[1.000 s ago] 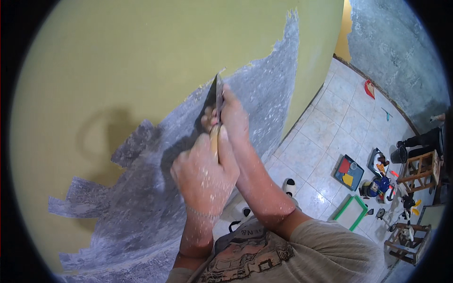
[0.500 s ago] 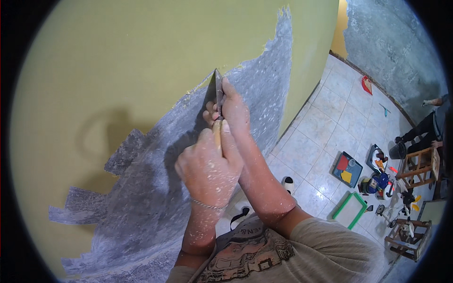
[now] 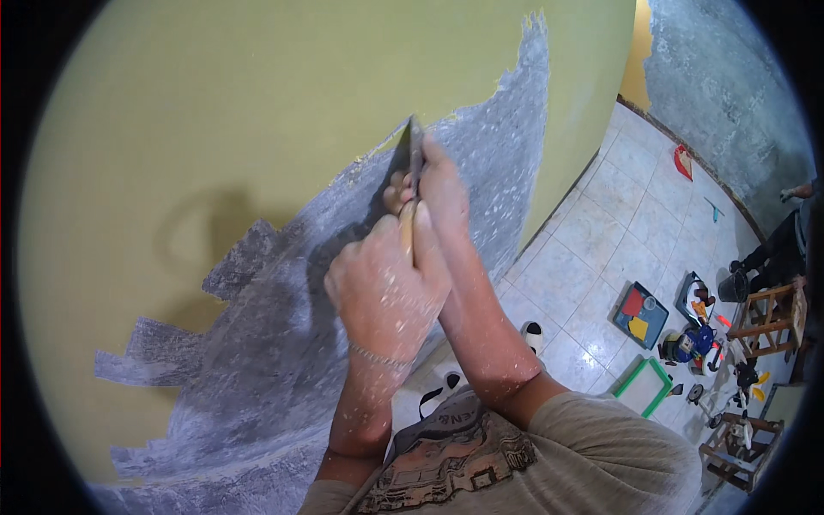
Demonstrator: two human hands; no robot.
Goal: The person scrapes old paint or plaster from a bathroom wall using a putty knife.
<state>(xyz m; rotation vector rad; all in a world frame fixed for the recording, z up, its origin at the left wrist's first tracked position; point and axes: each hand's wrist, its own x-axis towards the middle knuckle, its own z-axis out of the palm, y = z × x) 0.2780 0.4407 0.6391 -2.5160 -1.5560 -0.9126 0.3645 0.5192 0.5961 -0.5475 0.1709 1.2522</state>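
1. The bare left hand point(image 3: 386, 275), flecked with pale dust, was wrapped round the wooden handle of a trowel-shaped scraper with a narrow grey metal blade point(image 3: 416, 163).
2. The bare right hand point(image 3: 444, 189) was closed at the blade, just above the left hand, thumb lying alongside and fingers curled at the other side; exact finger contact behind the blade couldn't be told.
3. Scraper location: in front of the bared, rough grey wall patch point(image 3: 257, 343), tip at its jagged upper border with the smooth yellow-green wall paint point(image 3: 257, 103).
4. Change: against the wall, the tip sat slightly farther up and right along that border than a second earlier. Over the last half second it barely shifted; mostly the view moved. Two-handed grip unchanged.
5. Meaning, as judged: short scraping strokes were still nibbling at the border, with much paint above it left on. Steady grip suggested no regrip was needed.
6. Surroundings: a dark blue rectangular tray point(image 3: 657, 319) and a green-rimmed rectangular tray point(image 3: 661, 399) lay on the pale marbled floor tiles point(image 3: 592, 206), well apart from the hands.
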